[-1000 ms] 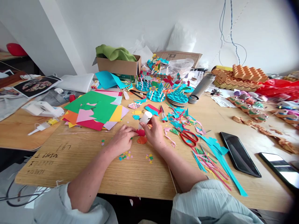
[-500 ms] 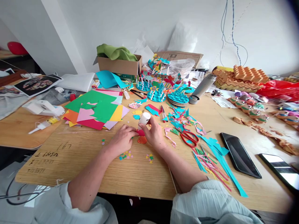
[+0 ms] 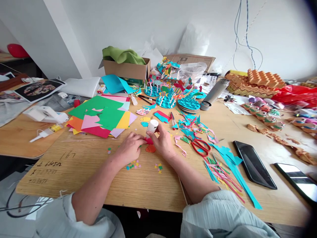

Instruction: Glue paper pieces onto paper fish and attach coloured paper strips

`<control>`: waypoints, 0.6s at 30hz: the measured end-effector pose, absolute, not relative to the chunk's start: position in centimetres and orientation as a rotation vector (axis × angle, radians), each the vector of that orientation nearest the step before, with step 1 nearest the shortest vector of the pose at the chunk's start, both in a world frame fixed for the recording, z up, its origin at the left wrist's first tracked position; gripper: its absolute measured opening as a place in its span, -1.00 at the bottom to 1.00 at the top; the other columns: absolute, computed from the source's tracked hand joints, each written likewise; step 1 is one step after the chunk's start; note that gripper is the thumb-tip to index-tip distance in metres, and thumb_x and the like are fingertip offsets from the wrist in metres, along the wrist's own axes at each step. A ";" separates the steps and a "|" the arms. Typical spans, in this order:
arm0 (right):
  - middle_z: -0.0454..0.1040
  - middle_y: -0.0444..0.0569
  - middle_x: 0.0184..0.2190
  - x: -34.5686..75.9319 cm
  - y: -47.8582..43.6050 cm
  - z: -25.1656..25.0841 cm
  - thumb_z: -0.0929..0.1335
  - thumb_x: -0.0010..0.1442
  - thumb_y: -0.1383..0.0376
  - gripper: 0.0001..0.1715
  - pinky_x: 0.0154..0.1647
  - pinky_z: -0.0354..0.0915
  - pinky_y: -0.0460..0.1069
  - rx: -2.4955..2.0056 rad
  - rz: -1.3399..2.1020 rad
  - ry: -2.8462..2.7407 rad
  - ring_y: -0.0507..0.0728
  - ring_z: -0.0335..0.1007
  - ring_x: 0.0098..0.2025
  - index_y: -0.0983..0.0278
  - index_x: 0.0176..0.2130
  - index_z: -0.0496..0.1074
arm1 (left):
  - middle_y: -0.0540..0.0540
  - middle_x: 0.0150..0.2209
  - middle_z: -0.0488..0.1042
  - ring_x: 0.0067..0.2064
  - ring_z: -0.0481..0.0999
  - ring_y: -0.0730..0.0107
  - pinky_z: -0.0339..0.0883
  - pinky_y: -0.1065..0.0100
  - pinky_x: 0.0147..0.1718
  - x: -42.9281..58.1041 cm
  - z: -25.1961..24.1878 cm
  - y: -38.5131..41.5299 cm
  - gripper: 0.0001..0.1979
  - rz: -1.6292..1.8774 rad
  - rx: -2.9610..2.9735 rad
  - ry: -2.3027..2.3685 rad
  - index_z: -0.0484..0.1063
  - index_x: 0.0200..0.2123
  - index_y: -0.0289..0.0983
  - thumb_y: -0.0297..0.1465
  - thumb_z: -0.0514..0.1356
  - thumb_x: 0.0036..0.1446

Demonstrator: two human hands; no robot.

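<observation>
My right hand (image 3: 163, 141) is wrapped round a small white glue bottle (image 3: 153, 126), tilted over a pink paper cutout (image 3: 149, 140). The cutout lies on the table, partly hidden by my fingers. My left hand (image 3: 131, 145) presses its fingertips on the cutout's left edge, fingers curled together. Just below sits an orange paper fish (image 3: 150, 148) with a drawn face. Beyond the bottle lie a yellow paper fish (image 3: 145, 119) and a blue one (image 3: 144, 124). Small coloured paper dots (image 3: 133, 165) are scattered nearer to me.
Red-handled scissors (image 3: 201, 147) and paper scraps (image 3: 193, 125) spread to the right, near a black phone (image 3: 255, 164). Coloured paper sheets (image 3: 109, 114) are stacked at left. Finished blue paper crafts (image 3: 165, 99) and a steel flask (image 3: 216, 92) stand at the back.
The white bottle has shifted very slightly left in my right hand. My left hand stays in place on the pink cutout.
</observation>
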State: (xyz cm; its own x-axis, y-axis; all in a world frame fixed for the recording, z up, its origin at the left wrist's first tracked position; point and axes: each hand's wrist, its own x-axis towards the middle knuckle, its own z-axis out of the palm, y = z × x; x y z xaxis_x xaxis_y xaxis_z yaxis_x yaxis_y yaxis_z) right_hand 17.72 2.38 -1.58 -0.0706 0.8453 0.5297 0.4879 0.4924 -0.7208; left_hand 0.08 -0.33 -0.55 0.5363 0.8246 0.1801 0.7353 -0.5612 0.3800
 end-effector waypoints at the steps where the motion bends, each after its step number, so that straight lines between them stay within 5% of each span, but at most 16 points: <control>1: 0.40 -0.10 -0.44 17.7 2.4 -1.6 0.34 0.20 0.12 -0.76 -0.34 0.27 -0.01 -1.140 0.439 -1.720 0.10 0.33 -0.40 0.22 -0.32 0.28 | -0.08 -0.02 0.52 0.01 0.33 0.16 0.30 0.10 0.09 0.1 -0.6 -0.3 -0.47 0.491 2.520 1.312 0.54 -0.01 -0.18 -0.71 0.07 0.04; 18: 0.40 -0.12 -0.45 17.7 2.4 -1.4 0.34 0.19 0.15 -0.77 -0.33 0.26 -0.02 -1.125 0.472 -1.666 0.09 0.33 -0.41 0.21 -0.35 0.24 | -0.15 -0.03 0.46 -0.01 0.28 0.12 0.27 0.04 0.09 0.2 -0.2 -0.6 -0.47 0.372 2.530 1.333 0.51 0.07 -0.15 -0.64 0.02 0.11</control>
